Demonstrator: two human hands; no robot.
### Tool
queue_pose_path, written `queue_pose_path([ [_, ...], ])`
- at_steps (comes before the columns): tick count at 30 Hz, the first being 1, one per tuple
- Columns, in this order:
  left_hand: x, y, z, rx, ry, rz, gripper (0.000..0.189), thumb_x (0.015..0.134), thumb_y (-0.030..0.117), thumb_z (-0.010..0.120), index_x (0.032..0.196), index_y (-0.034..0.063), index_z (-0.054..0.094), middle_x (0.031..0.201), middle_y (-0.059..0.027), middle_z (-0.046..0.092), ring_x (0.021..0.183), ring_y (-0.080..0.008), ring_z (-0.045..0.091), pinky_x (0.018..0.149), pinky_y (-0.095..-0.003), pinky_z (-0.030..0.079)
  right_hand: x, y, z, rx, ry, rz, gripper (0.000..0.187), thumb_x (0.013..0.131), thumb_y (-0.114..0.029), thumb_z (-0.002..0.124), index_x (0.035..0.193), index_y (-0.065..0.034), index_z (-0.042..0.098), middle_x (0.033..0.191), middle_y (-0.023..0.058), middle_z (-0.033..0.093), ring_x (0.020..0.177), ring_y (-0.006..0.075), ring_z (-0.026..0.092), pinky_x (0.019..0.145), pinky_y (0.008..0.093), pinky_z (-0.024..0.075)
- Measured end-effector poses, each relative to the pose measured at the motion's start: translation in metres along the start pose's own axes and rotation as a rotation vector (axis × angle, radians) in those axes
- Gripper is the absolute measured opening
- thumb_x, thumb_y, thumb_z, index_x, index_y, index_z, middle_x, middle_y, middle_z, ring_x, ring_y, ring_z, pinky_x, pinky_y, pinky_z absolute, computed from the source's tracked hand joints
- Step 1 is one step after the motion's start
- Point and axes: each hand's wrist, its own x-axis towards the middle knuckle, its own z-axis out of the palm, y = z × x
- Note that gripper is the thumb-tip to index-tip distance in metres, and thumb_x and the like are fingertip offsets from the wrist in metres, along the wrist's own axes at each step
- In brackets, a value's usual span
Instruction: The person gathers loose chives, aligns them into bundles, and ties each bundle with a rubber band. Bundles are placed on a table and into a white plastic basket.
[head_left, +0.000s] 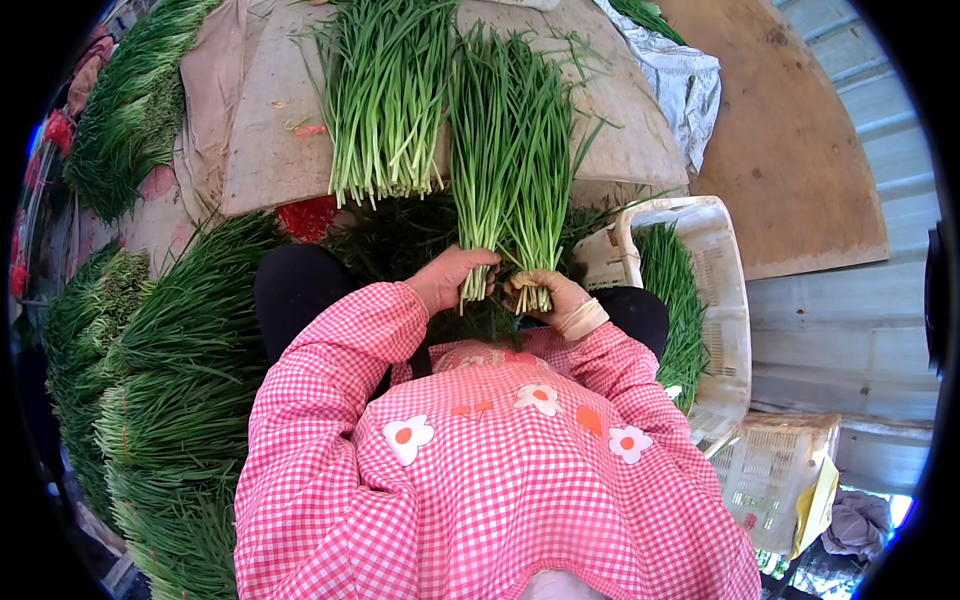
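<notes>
My left hand (455, 279), bare, is closed round the pale stem ends of a bunch of Chinese chives (480, 165). Beside it my right hand (546, 294), in a thin glove, grips a second bunch of chives (541, 172) near its cut ends. The two bunches stretch away from me side by side, their leaves touching and partly lying over a board (277, 165). A wider pile of chives (390, 112) rests on that board, left of the held bunches, stems towards me. A small red tie (309, 130) lies left of the pile.
Tied chive bundles (172, 420) are stacked at my left, with more chives (139, 112) at the upper left. A white plastic crate (731, 300) holding chives stands close at my right; another crate (765, 465) is behind it. A brown board (795, 165) lies at the upper right.
</notes>
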Motion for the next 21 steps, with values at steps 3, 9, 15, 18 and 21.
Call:
queue_pose_path([
  [3, 0.001, 0.0, 0.001, 0.069, 0.025, 0.031, 0.015, 0.077, 0.012, 0.067, 0.085, 0.0073, 0.056, 0.064, -0.0012, 0.053, 0.051, -0.0122, 0.05, 0.048, -0.0273, 0.046, -0.014, -0.014, 0.015, 0.161, -0.107, 0.069, 0.024, 0.086, -0.016, 0.047, 0.097, 0.0026, 0.056, 0.077, 0.0059, 0.057, 0.066, 0.0149, 0.054, 0.061, 0.0281, 0.0473],
  [9, 0.008, -0.003, -0.003, 0.106, 0.032, 0.075, 0.015, 0.076, 0.011, 0.066, 0.082, 0.0085, 0.052, 0.059, -0.0003, 0.049, 0.047, -0.0109, 0.046, 0.044, -0.0271, 0.039, -0.073, -0.114, 0.036, 0.446, -0.333, 0.056, 0.037, 0.081, -0.017, 0.047, 0.109, 0.007, 0.044, 0.063, -0.0049, 0.04, 0.052, 0.0048, 0.04, 0.048, 0.021, 0.0334],
  [15, 0.017, -0.008, -0.002, 0.077, 0.055, 0.041, 0.015, 0.077, 0.014, 0.066, 0.078, 0.0087, 0.052, 0.057, -0.0004, 0.048, 0.046, -0.0112, 0.046, 0.042, -0.0277, 0.038, -0.142, -0.234, 0.061, 0.277, -0.31, -0.395, 0.047, 0.083, -0.017, 0.043, 0.119, 0.0114, 0.034, 0.076, 0.0046, 0.047, 0.053, 0.0087, 0.046, 0.046, 0.0226, 0.0394],
  [18, 0.018, -0.008, -0.004, 0.059, 0.056, 0.037, 0.014, 0.078, 0.015, 0.067, 0.078, 0.0087, 0.054, 0.057, 0.0, 0.048, 0.047, -0.0111, 0.046, 0.043, -0.0276, 0.038, -0.16, -0.26, 0.091, 0.233, -0.447, -0.527, 0.043, 0.082, -0.01, 0.043, 0.119, 0.0108, 0.033, 0.079, 0.0062, 0.044, 0.056, 0.0092, 0.044, 0.047, 0.0233, 0.0365],
  [21, 0.017, -0.008, -0.002, 0.027, 0.051, 0.007, 0.013, 0.078, 0.016, 0.067, 0.081, 0.0086, 0.056, 0.057, 0.0005, 0.048, 0.047, -0.0109, 0.046, 0.043, -0.0273, 0.039, -0.155, -0.264, 0.088, 0.101, -0.441, -0.637, 0.045, 0.081, -0.007, 0.046, 0.121, 0.0091, 0.033, 0.079, 0.0051, 0.044, 0.057, 0.0082, 0.042, 0.049, 0.0234, 0.035],
])
